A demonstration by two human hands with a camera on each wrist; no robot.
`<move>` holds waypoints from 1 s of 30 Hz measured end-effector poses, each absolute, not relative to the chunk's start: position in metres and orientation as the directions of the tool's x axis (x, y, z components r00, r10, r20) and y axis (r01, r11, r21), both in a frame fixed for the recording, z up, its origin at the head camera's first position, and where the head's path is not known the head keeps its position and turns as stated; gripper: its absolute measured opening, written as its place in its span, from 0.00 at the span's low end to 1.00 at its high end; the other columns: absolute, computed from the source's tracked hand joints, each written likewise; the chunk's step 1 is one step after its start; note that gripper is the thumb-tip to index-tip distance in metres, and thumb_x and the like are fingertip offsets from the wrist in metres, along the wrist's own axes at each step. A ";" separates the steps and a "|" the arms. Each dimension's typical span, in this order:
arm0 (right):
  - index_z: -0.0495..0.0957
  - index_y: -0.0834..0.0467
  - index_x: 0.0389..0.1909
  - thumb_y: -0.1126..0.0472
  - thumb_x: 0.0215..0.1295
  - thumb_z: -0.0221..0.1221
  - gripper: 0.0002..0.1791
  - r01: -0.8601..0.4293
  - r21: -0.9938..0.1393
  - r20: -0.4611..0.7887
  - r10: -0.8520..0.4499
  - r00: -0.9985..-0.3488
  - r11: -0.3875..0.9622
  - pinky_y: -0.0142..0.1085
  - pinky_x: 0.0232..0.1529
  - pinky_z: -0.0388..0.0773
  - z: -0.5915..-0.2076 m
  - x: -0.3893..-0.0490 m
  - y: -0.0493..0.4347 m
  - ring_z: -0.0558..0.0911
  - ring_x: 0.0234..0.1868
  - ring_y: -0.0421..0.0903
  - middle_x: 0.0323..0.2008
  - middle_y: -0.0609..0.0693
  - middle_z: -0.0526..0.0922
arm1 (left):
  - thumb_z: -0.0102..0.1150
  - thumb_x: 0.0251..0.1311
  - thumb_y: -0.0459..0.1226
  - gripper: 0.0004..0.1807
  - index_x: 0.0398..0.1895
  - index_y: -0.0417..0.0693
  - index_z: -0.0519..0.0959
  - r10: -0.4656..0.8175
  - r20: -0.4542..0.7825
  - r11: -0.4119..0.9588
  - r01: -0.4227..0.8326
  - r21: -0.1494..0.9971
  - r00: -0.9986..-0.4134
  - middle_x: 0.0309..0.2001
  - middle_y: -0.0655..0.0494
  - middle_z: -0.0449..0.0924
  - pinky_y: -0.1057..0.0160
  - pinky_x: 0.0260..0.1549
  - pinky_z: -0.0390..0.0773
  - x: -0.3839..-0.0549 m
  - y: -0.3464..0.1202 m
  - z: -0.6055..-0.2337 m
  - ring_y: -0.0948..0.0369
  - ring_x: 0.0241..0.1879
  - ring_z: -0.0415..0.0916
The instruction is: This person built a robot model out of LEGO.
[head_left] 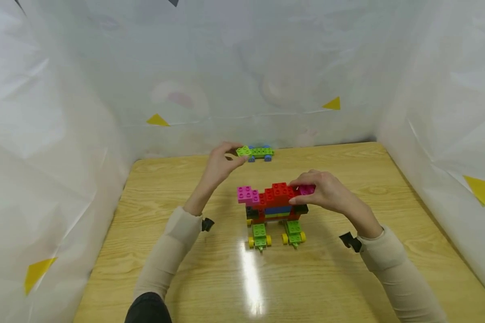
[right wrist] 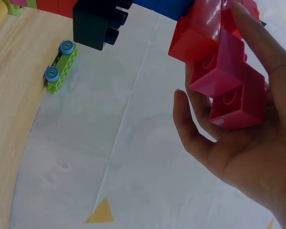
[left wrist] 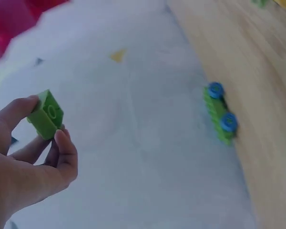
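Note:
My left hand (head_left: 221, 163) pinches a lime-green toy brick (head_left: 244, 151) between thumb and fingers. The left wrist view shows this brick (left wrist: 46, 114) from its hollow underside. A block model (head_left: 278, 197) stands on the table on green wheeled bases (head_left: 259, 233) with yellow wheels; its body is red, blue, yellow and black. Pink bricks (head_left: 245, 194) jut out at its left top end. At its right top end my right hand (head_left: 326, 190) grips the red bricks from above. Stepped pink bricks (right wrist: 238, 102) there lie along the palm in the right wrist view.
A green toy car base (head_left: 262, 153) with blue wheels stands at the table's far edge, behind the model. White sheeting (head_left: 234, 89) with yellow triangles walls the wooden table (head_left: 161, 193) at the back and both sides.

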State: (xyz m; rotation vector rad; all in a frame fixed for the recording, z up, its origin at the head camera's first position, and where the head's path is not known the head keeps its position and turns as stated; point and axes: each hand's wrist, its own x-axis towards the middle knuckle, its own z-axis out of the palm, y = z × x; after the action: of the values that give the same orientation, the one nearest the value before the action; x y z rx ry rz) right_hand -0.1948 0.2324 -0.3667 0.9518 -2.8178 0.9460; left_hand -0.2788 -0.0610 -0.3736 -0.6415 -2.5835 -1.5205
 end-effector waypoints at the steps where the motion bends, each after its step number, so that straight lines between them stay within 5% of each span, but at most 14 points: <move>1: 0.84 0.54 0.47 0.48 0.52 0.71 0.23 -0.556 -0.541 0.203 -0.544 -0.814 0.631 0.38 0.36 0.75 -0.367 -0.195 0.232 0.76 0.38 0.40 0.41 0.43 0.84 | 0.65 0.60 0.43 0.22 0.56 0.43 0.78 0.327 0.275 0.424 0.401 0.812 -0.904 0.50 0.50 0.76 0.57 0.43 0.77 -0.272 -0.059 -0.368 0.55 0.47 0.73; 13: 0.85 0.55 0.46 0.51 0.51 0.72 0.21 -0.582 -0.523 0.236 -0.550 -0.801 0.623 0.37 0.34 0.75 -0.367 -0.199 0.231 0.77 0.37 0.41 0.40 0.45 0.85 | 0.69 0.56 0.40 0.19 0.50 0.43 0.81 0.567 0.374 0.364 0.630 0.686 -0.734 0.41 0.56 0.76 0.66 0.39 0.76 -0.210 -0.034 -0.337 0.59 0.40 0.74; 20: 0.85 0.56 0.45 0.51 0.52 0.72 0.20 -0.600 -0.507 0.251 -0.560 -0.789 0.619 0.37 0.33 0.74 -0.368 -0.201 0.233 0.76 0.35 0.41 0.39 0.45 0.85 | 0.68 0.57 0.42 0.19 0.50 0.45 0.81 0.592 0.319 0.397 0.612 0.683 -0.740 0.42 0.58 0.76 0.62 0.39 0.76 -0.209 -0.024 -0.342 0.60 0.42 0.73; 30: 0.85 0.56 0.45 0.52 0.52 0.72 0.20 -0.599 -0.514 0.253 -0.559 -0.790 0.614 0.35 0.30 0.74 -0.367 -0.202 0.233 0.75 0.34 0.40 0.38 0.45 0.85 | 0.68 0.57 0.43 0.18 0.49 0.45 0.80 0.622 0.286 0.401 0.610 0.683 -0.729 0.43 0.56 0.75 0.68 0.36 0.73 -0.213 -0.016 -0.344 0.58 0.42 0.72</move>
State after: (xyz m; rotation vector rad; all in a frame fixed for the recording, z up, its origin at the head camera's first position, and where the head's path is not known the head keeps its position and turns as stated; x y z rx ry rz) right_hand -0.2022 0.2334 -0.3669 0.9923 -2.7616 0.9169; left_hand -0.2126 -0.0155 -0.3444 -1.1620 -2.6417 -1.2780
